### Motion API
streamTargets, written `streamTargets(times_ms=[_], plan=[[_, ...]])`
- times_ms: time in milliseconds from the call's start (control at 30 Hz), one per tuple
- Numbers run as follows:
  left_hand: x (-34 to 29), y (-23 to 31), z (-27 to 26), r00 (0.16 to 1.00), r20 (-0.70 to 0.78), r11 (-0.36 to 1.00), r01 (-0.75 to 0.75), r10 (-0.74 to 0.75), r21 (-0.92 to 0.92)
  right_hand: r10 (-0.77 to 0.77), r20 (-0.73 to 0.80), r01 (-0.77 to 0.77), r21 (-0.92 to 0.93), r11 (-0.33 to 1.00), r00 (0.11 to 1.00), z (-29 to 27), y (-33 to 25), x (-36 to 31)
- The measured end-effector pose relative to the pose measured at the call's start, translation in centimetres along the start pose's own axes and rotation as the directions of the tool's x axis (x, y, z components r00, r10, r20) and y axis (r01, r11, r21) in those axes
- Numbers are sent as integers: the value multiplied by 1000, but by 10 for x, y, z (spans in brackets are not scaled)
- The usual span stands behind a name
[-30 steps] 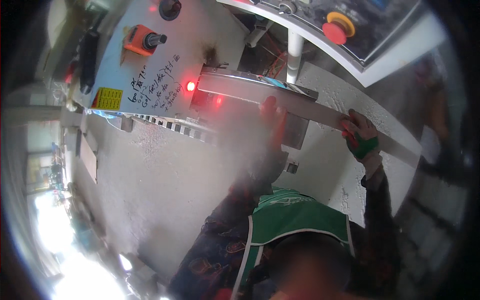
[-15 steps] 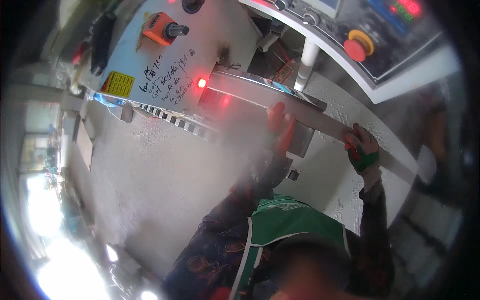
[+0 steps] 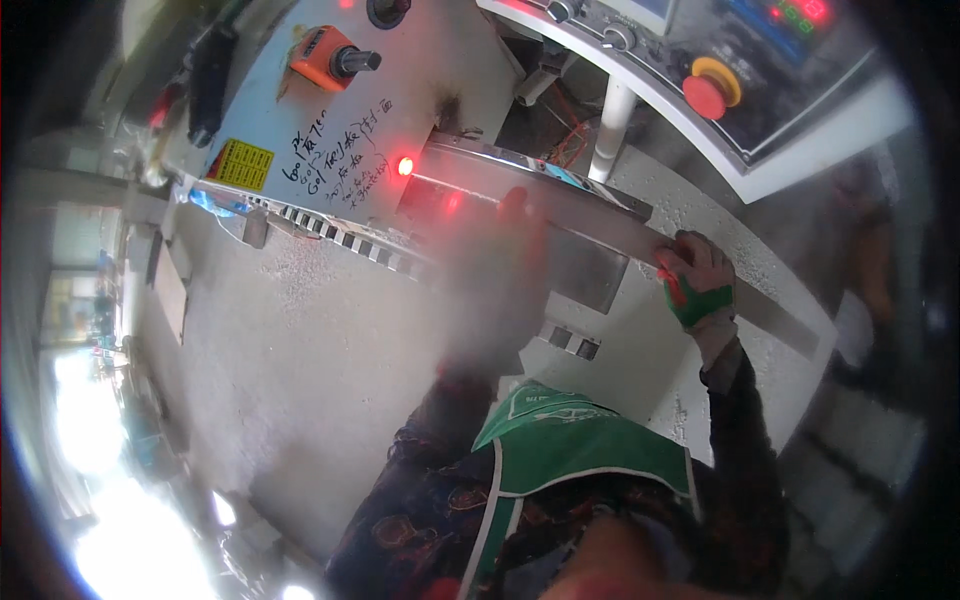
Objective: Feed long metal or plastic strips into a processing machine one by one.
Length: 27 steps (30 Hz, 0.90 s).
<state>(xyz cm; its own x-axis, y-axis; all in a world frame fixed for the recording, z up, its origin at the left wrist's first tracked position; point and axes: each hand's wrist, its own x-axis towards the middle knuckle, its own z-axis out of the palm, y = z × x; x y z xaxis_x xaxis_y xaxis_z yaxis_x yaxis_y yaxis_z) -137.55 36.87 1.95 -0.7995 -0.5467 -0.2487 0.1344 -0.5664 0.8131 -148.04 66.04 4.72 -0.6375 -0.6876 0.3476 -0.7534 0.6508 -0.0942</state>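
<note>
A long, narrow grey strip lies along a metal guide rail on the pale machine table. My right hand, in a glove with green and red parts, is closed round the strip's right end. Farther left, my left hand is over the strip near a red-lit spot. A smudge of haze blurs that hand, with only reddish fingertips showing, so its grip is unclear. Beneath the strip lies a flat metal plate. The strip's far left end is lost in haze and red glare.
A light panel with handwriting, a red lamp and an orange dial block stands at the left. The control box with a red stop button overhangs the far right, on a white post. Pale dust speckles the table.
Both my hands have shifted left along the rail, the right one carrying the strip's end with it. My left hand has entered the haze, and more of the checkered edge piece shows.
</note>
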Motion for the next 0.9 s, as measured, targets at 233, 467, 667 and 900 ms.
streamTargets(times_ms=[233, 467, 667, 900], plan=[[27, 32, 5, 988, -89, 973, 103, -124, -205, 44, 91, -32, -133, 991, 995, 17, -25, 22], [81, 43, -84, 991, 123, 991, -32, 48, -133, 22, 240, 10, -132, 991, 971, 7, -79, 70], [44, -36, -47, 960, 177, 964, -239, 217, 114, 48, 221, -35, -63, 997, 974, 24, -99, 84], [5, -22, -7, 989, 56, 919, 145, -134, -368, 24, 110, -22, -18, 1000, 994, 46, -109, 89]])
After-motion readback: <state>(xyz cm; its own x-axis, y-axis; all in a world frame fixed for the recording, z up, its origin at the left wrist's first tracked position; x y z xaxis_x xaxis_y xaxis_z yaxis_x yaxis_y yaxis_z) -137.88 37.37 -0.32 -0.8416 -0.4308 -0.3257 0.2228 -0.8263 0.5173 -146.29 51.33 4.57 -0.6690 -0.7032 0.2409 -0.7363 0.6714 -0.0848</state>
